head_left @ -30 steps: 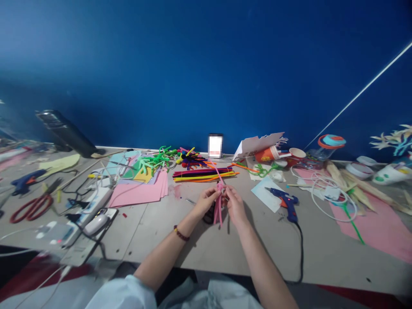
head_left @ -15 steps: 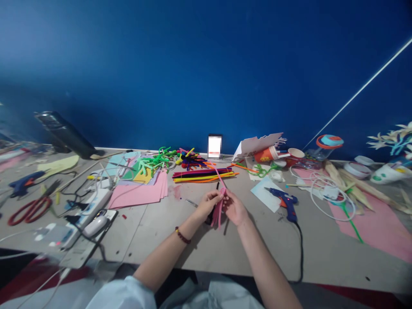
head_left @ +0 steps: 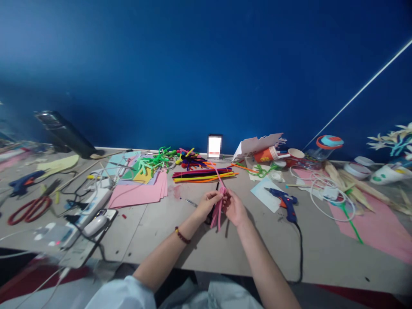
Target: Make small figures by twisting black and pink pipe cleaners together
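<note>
Pink pipe cleaners [head_left: 218, 213] are bunched between my two hands above the middle of the table, with one strand rising past my fingers and several ends hanging down. My left hand [head_left: 208, 205] pinches the bunch from the left side. From the right, my right hand [head_left: 234, 207] has its fingers closed round the same bunch near its top. Just behind the hands lies a row of purple, yellow and orange pipe cleaners [head_left: 202, 175]. A dark object, partly hidden, is beneath my left hand.
A blue glue gun [head_left: 286, 201] with a black cord lies to the right, by a pale blue sheet [head_left: 262, 193]. Left are pink paper [head_left: 135, 194], a power strip [head_left: 92, 210] and red-handled scissors [head_left: 30, 210]. A lit phone [head_left: 214, 146] stands at the back.
The pink strands between my hands have shifted slightly, their hanging ends a little lower. Both hands keep nearly the same place and hold.
</note>
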Motion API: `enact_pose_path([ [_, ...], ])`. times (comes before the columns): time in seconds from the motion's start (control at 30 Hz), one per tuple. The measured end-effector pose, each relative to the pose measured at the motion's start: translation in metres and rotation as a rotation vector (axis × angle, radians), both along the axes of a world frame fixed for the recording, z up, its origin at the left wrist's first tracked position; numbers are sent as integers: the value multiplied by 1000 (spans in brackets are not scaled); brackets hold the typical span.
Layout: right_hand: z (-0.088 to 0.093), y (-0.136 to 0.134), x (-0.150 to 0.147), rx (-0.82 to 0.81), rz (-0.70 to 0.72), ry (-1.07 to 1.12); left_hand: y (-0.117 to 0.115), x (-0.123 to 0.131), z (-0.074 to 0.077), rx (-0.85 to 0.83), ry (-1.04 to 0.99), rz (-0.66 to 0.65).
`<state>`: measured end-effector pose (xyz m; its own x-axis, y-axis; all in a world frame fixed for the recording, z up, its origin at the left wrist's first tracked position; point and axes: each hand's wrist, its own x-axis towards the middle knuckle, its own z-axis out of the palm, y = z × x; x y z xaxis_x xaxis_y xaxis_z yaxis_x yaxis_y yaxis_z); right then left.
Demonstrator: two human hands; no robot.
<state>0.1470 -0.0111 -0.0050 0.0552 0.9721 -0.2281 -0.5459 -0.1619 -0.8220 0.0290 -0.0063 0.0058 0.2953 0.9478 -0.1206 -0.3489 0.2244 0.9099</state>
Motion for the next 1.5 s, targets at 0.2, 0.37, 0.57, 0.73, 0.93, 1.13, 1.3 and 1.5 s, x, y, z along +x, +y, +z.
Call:
enact_pose_path([
  [0.2,-2,-1,0,-148,62,215,-1,2,-1,2,-8,19],
  [0.37,-3,-2,0,-113,72,190,-3,3,0,-15,-17,39],
  [0.57,-4,-2,-3,-85,34,163,0,0,0,6,-8,1],
  [0.73,-4,-1,-4,-37,42,142,1,0,-2,-32,-33,20],
  [0.93,-5,-2,-4,-52,3,173,0,1,-3,-28,-52,12],
  [1.13,1,-5,-4,50,-37,108,3,-2,3,-54,-136,8],
  [1.3,16,-9,0,152,-10,49,6,-7,8,-3,-295,-114],
  [1.5,25,-14,1,304,-6,2,8,-9,7,-37,-414,-157],
])
